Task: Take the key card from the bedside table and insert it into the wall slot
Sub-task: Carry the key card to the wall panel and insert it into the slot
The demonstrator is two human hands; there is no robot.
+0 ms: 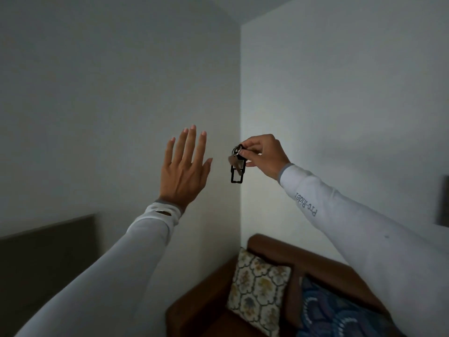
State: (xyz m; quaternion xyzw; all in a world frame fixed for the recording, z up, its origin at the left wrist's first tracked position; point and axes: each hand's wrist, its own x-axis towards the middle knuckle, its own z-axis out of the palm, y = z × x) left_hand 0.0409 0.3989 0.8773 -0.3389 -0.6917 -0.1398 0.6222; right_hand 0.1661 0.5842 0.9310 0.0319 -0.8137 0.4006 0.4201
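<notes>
My right hand (pixel 263 155) is raised in front of a white wall corner and pinches the top of the key card (pixel 236 175), a black frame-shaped tag that hangs down from a metal ring with a silver key beside it. To its left my left hand (pixel 185 166) is held up flat, fingers spread and pointing upward, with nothing in it and a small gap between it and the tag. Both arms wear white sleeves. No wall slot and no bedside table appear in the view.
A brown sofa (pixel 279 246) stands in the corner below my hands, with a patterned cream cushion (pixel 258 290) and a blue patterned cushion (pixel 335 314) on it. A dark headboard (pixel 48 251) lines the left wall. A dark panel (pixel 443 200) sits at the right edge.
</notes>
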